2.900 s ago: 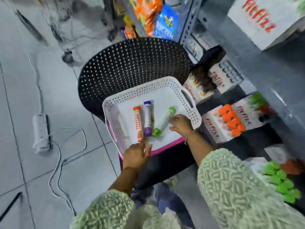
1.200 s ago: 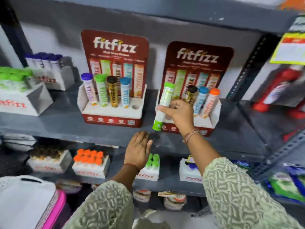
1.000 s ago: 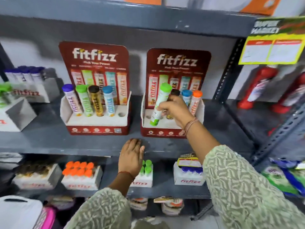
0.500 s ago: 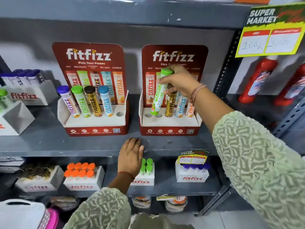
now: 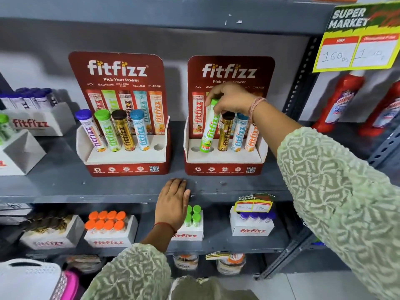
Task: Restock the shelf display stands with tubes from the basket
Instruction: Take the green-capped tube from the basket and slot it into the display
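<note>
Two red fitfizz display stands sit on the grey shelf. The left stand holds purple, green, brown and blue tubes; its rightmost hole is bare. In the right stand, brown, blue and orange tubes stand upright, and the leftmost hole is bare. My right hand grips the cap of a green tube, whose bottom end sits at the second hole. My left hand rests flat on the shelf's front edge, holding nothing. A corner of the white basket shows at the bottom left.
White fitfizz boxes of tubes stand at the far left and on the lower shelf: orange caps, green caps, purple caps. Red bottles stand at the right under a yellow price sign.
My right hand carried the green tube from the basket up to the right stand and has lowered it into the second hole. My left hand has settled on the shelf edge.
</note>
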